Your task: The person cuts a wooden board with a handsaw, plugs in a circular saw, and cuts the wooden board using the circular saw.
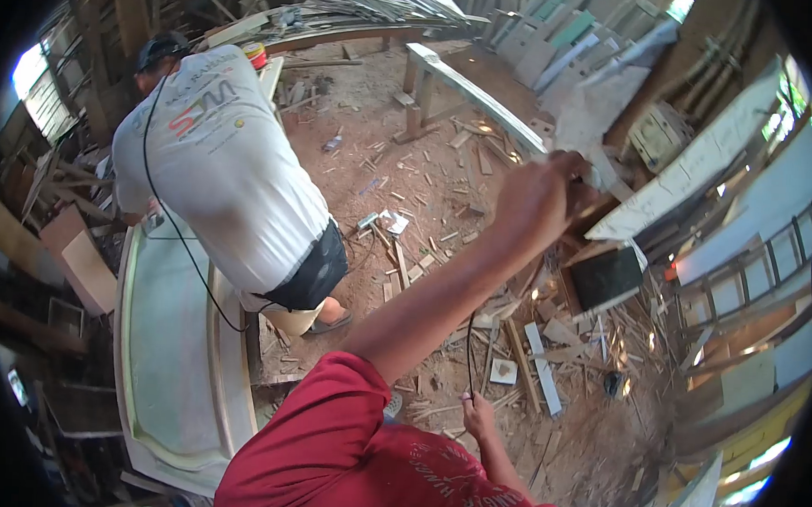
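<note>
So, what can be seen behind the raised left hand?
A whitish beam runs up to the left hand and disappears behind it; scrap-strewn floor shows beside them. The hand covers what lies directly behind it; the beam's end cannot be seen.

The left hand is raised, fingers curled; what they hold is unclear. Lower down, the right hand grips a black cable. At left, a person in a white shirt bends over a framed panel. Wood scraps litter the floor.
</note>
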A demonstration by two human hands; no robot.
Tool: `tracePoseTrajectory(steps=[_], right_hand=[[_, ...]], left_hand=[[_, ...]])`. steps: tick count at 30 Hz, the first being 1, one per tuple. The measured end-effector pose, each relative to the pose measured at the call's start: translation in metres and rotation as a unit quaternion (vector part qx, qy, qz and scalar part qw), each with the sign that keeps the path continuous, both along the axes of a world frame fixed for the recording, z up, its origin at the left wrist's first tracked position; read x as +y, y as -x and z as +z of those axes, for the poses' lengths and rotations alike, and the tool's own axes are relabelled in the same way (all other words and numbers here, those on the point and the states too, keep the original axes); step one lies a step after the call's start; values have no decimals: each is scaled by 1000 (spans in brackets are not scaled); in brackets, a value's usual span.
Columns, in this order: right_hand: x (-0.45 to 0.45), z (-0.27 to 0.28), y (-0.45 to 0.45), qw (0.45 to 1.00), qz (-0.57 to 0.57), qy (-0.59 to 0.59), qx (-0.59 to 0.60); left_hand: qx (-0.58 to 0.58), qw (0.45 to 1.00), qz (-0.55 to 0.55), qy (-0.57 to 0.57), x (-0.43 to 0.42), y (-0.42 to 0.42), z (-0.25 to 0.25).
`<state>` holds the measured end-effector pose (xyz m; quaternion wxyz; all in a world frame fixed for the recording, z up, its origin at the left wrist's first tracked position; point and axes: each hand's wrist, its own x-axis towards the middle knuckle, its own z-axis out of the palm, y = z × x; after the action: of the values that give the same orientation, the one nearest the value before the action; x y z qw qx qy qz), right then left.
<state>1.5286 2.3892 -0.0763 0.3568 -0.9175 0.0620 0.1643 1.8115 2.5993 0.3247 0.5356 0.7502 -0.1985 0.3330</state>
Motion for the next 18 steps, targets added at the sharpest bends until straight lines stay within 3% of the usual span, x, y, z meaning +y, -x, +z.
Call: tracePoseTrajectory(steps=[4,5,8,10,12,15,18], right_hand=[[1,9,15,1000,-26,-1,15],[-1,-1,23,999,-39,-13,-4],[5,-1,67,983,-121,-82,-113],[-3,6,107,977,-170,-88,-90],[-11,14,149,966,-228,-99,-65],[-29,20,234,930,-349,-114,-28],[-30,3,331,862,-494,-107,-40]], left_hand=[[1,999,-2,52,-13,0,-17],[50,996,-6,67,-19,3,-21],[-59,996,64,22,-29,-6,-52],[-139,986,97,4,-39,9,-61],[-119,984,132,19,-50,36,-89],[-157,983,78,59,-88,99,-126],[-134,991,-17,6,-130,168,-202]])
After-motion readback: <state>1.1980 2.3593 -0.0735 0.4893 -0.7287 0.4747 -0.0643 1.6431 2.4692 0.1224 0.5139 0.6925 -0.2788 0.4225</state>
